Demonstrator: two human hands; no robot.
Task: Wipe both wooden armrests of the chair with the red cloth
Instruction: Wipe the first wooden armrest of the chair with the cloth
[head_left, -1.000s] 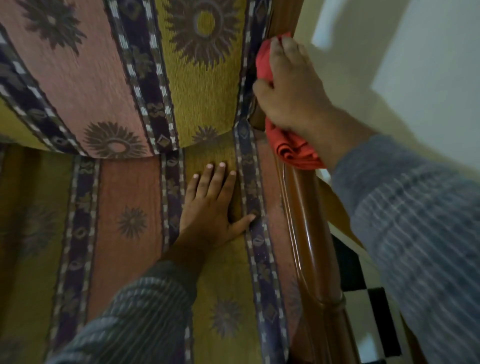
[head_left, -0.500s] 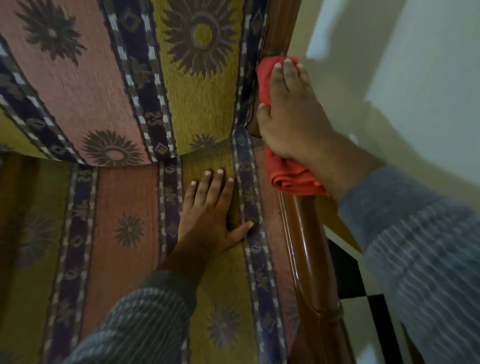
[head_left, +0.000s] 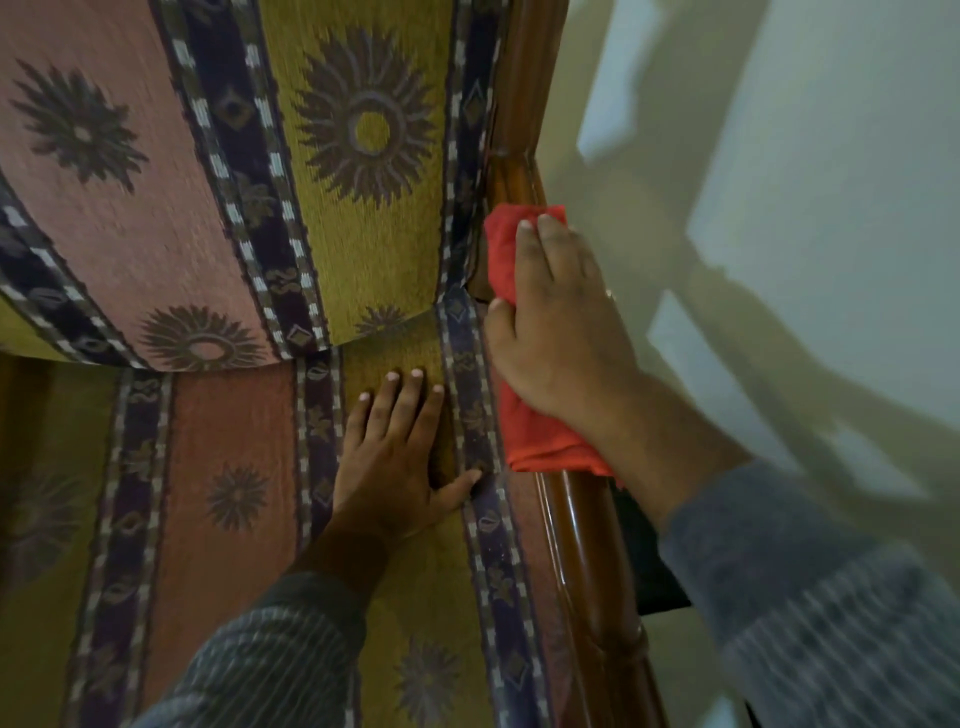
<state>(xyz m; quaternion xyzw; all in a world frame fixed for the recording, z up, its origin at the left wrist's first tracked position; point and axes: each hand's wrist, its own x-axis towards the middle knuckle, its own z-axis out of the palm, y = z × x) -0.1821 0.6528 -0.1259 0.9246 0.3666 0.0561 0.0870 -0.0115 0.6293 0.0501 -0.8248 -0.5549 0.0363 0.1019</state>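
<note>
Wiping the right-side armrest near the chair back.

Head view: the right hand presses the red cloth onto the wooden armrest at centre right of the frame, fingers closed over the cloth. The left hand lies flat with fingers spread on the patterned seat cushion, holding nothing. Judged: first armrest in hand; next calls for strokes along its bare length toward lower right, then the other armrest, out of view.

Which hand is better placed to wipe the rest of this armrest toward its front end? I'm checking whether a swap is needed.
Right. The right hand presses the red cloth on the wooden armrest, with bare wood ahead. The left hand lies flat on the seat cushion, empty.
</note>
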